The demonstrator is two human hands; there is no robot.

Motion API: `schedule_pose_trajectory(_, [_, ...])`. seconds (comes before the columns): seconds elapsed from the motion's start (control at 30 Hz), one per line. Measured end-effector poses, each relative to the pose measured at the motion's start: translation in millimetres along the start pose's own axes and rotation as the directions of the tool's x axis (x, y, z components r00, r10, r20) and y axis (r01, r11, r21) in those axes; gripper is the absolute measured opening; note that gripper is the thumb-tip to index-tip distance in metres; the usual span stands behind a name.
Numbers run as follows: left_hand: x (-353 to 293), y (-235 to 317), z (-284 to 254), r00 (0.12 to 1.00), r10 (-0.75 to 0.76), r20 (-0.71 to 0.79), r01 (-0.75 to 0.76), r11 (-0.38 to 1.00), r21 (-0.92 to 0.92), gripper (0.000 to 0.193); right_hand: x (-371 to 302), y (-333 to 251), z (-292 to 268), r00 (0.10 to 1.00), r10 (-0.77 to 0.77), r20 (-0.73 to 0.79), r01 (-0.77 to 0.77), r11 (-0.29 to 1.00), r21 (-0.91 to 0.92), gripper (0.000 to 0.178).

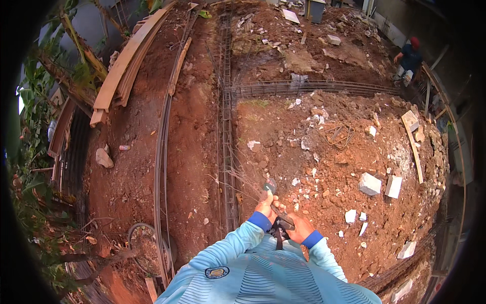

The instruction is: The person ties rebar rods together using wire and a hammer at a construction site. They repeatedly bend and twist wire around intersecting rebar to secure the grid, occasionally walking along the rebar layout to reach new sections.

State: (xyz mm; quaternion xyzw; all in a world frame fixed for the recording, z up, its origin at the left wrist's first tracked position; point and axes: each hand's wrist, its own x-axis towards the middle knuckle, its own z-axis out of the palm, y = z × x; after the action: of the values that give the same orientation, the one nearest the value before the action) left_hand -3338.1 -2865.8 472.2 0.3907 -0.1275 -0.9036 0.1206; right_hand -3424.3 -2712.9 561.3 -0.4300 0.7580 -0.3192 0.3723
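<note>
Both hands clamped on dark pliers [280, 217]: left hand [265, 205], right hand [299, 228]. Stiff, light, probably grippy; hold by handles.

We see long timber planks [124, 63] stacked at the upper left, white rubble blocks [370, 184] scattered over red soil, a wire coil [338, 134], and another person [408, 60] crouching far off.

Both hands [283, 218] together, apparently gripping
</note>
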Motion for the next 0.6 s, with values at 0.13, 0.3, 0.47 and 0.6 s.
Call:
schedule_pose_trajectory(0.13, [84.5,64.5,18.2,0.997,-0.046,0.061,0.034,0.982,0.183,0.042,95.3,39.1,-5.5,0.995,0.088,-0.046,-0.08,0.985,0.151,0.027])
schedule_pose_trajectory(0.3, [119.8,157.0,72.3,0.996,-0.034,-0.081,0.058,0.945,0.322,0.046,196.5,18.5,-50.3,0.995,0.095,-0.01,-0.091,0.976,0.2,0.029])
schedule_pose_trajectory(0.47, [178.2,219.7,88.8,0.971,0.108,-0.213,-0.123,0.991,-0.057,0.048,299.9,-12.2,-92.2,0.991,-0.042,0.127,0.045,0.999,-0.023,0.036])
schedule_pose_trajectory(0.6, [232.0,274.6,142.3,0.954,0.181,-0.238,-0.191,0.981,-0.02,0.05,370.7,-24.0,-143.9,0.99,-0.121,0.079,0.129,0.987,-0.101,0.035])
